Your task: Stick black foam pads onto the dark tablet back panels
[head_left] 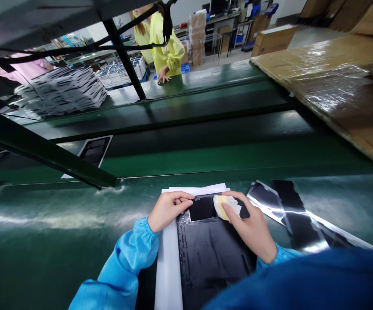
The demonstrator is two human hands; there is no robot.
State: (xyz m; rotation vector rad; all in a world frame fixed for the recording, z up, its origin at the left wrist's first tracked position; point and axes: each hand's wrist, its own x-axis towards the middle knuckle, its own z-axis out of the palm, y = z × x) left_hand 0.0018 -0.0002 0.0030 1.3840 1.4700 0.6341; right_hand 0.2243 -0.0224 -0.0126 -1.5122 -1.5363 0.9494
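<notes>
1. The right hand (pixel 254 228) has its thumb and fingers closed around a pad (pixel 220 209), yellowish white with ragged white folds on one side.
2. The left hand (pixel 167 211) has its thumb and index finger drawn almost together at the left edge of a black patch (pixel 202 210); whether they grip anything, I cannot tell.
3. The pad rests at the patch's right end, between the two hands.
4. The patch lies at the far end of a dark panel (pixel 214 249), which stretches back toward the person; its near right part is hidden by a blue sleeve (pixel 303 284).
5. White sheets (pixel 168 267) show under the panel, along its left side and far end.
6. To the right, just past the right hand, strips (pixel 298 211), black and clear, overlap on the green bench (pixel 44 241).
7. Beyond the bench runs a green belt (pixel 206 157), with another panel (pixel 95 150) on it at left, partly behind a slanting post (pixel 44 148).
8. Farther off, a person in yellow (pixel 165 43) stands with one hand on the far ledge, right of a white stack (pixel 63 90); wrapped cardboard (pixel 335 77) fills the upper right.
</notes>
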